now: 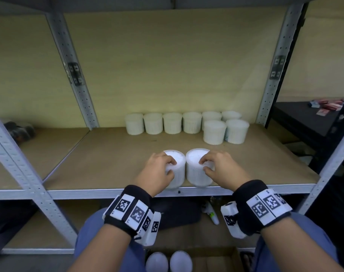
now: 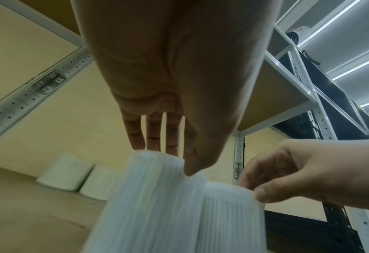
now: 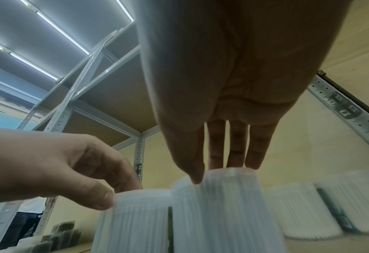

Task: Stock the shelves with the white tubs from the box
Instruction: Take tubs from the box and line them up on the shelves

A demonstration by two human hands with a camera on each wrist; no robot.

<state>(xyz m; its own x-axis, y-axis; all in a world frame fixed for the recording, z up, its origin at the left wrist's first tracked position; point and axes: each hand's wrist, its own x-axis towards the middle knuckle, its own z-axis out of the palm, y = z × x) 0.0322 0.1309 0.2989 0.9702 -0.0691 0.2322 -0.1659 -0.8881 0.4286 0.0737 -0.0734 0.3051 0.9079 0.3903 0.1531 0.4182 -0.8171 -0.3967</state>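
Hands [image 1: 161, 167] [image 1: 219, 167] hide two tubs' [image 1: 176, 160] [image 1: 194, 161] near sides, fingers grasping their rims.

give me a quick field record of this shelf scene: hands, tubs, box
left hand: grips left front tub by its top
right hand: grips right front tub by its top
front tubs: side by side at the shelf front edge
stocked tubs: back row of six, two more in front at right
cardboard box: below, two tubs visible inside

Bare shelf board [image 1: 112, 154] lies between front tubs [image 1: 196, 167] and back tubs [image 1: 173, 123].
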